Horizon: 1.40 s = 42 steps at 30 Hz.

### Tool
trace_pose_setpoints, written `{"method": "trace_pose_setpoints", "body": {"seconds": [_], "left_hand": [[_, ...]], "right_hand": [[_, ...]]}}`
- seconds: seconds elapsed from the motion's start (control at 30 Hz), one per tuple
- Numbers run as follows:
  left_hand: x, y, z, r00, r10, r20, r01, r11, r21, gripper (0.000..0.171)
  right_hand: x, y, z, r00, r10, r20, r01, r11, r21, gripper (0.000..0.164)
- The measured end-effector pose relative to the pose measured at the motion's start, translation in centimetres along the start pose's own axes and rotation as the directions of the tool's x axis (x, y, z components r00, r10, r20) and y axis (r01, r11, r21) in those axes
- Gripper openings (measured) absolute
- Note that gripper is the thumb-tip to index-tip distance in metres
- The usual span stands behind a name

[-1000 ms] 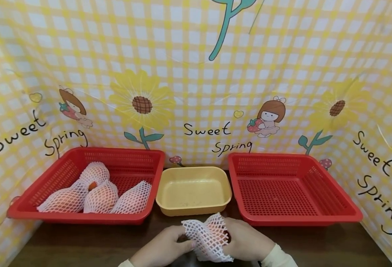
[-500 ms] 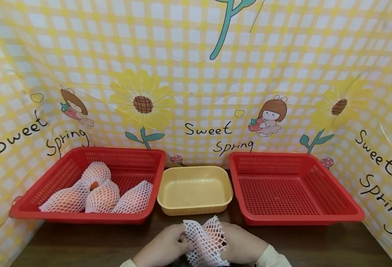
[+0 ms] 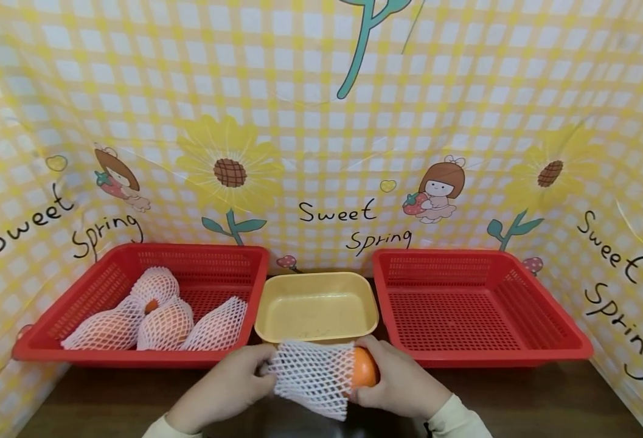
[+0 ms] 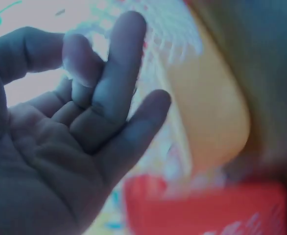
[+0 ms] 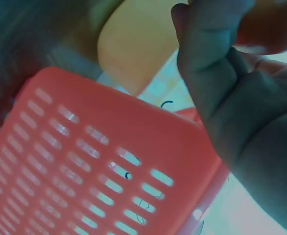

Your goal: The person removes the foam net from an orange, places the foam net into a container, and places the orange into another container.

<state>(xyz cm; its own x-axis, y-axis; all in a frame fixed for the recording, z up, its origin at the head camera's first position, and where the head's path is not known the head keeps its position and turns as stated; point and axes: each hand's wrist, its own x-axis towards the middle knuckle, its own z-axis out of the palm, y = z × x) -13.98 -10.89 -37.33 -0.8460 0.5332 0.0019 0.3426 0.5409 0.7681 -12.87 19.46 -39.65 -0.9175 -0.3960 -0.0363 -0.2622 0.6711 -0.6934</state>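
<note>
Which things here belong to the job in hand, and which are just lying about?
In the job:
left hand
right hand
net
orange fruit
probably the left basket and its netted fruit

Apparently unused now:
yellow tub
right basket
patterned cloth

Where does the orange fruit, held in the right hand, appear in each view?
Head: the orange fruit is low, slightly right of centre, in the right hand, partly covered by the white net.
Left wrist: not visible.
Right wrist: top right corner, blurred, partly hidden by the hand.
Shared landmark: the yellow tray, visible in all three views.
</note>
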Motion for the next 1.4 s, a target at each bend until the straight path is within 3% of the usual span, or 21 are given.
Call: {"method": "trace_pose_setpoints", "body": {"seconds": [0.13, 0.3, 0.4, 0.57, 0.63, 0.77, 0.83, 0.87, 0.93, 1.07, 1.2, 1.3, 1.4], "left_hand": [[-1.2, 1.1, -2.4, 0.989, -0.049, -0.137, 0.059, 0.996, 0.066, 0.016], [-1.6, 3.2, -4.0, 0.939, -0.132, -0.318, 0.158, 0.986, 0.058, 0.020], [-0.9, 4.4, -4.1, 0.903, -0.132, -0.410, 0.179, 0.981, 0.080, 0.017], [1.8, 5.8, -2.9, 0.860, -0.063, -0.507, 0.113, 0.991, 0.069, 0.011], [2.9, 6.0, -2.3, 0.833, -0.054, -0.551, 0.081, 0.996, 0.025, 0.011], [5.1, 5.6, -1.3, 0.749, -0.049, -0.661, 0.009, 0.998, -0.064, 0.010], [6.3, 5.2, -0.6, 0.720, -0.038, -0.693, -0.013, 0.998, -0.068, 0.012], [6.9, 5.0, -0.3, 0.717, -0.033, -0.696, -0.016, 0.998, -0.064, 0.013], [7.9, 4.2, 0.4, 0.731, -0.028, -0.682, 0.010, 1.000, -0.030, 0.012], [9.6, 2.2, 1.8, 0.800, -0.031, -0.599, 0.111, 0.989, 0.098, 0.009], [10.4, 0.4, 2.9, 0.851, -0.034, -0.524, 0.200, 0.944, 0.263, 0.016], [10.6, -0.5, 3.3, 0.872, -0.060, -0.485, 0.241, 0.917, 0.319, 0.024], [10.7, -1.1, 3.5, 0.883, -0.113, -0.456, 0.278, 0.909, 0.311, 0.031]], "right_hand": [[-0.4, -0.7, -0.5, 1.000, -0.023, -0.021, 0.023, 1.000, 0.008, 0.063], [-1.1, -1.2, -1.0, 0.995, -0.073, -0.062, 0.075, 0.997, 0.025, 0.062], [-1.2, -1.4, -1.1, 0.991, -0.099, -0.096, 0.101, 0.995, 0.019, 0.062], [-1.4, -1.3, -1.4, 0.986, -0.107, -0.125, 0.110, 0.994, 0.021, 0.063], [-1.5, -1.3, -1.6, 0.986, -0.109, -0.129, 0.114, 0.993, 0.033, 0.062], [-1.6, -1.3, -2.0, 0.983, -0.118, -0.138, 0.128, 0.990, 0.064, 0.062], [-1.6, -1.3, -2.3, 0.982, -0.118, -0.148, 0.130, 0.989, 0.074, 0.062], [-1.7, -1.3, -2.4, 0.981, -0.118, -0.154, 0.131, 0.988, 0.078, 0.062], [-1.7, -1.3, -2.6, 0.981, -0.112, -0.160, 0.128, 0.987, 0.094, 0.062], [-1.8, -1.3, -3.0, 0.983, -0.114, -0.146, 0.138, 0.977, 0.166, 0.061], [-2.0, -1.0, -3.2, 0.980, -0.136, -0.144, 0.166, 0.960, 0.223, 0.060], [-2.0, -0.8, -3.3, 0.975, -0.155, -0.159, 0.191, 0.951, 0.244, 0.061], [-2.0, -0.7, -3.5, 0.969, -0.178, -0.169, 0.219, 0.937, 0.271, 0.061]]}}
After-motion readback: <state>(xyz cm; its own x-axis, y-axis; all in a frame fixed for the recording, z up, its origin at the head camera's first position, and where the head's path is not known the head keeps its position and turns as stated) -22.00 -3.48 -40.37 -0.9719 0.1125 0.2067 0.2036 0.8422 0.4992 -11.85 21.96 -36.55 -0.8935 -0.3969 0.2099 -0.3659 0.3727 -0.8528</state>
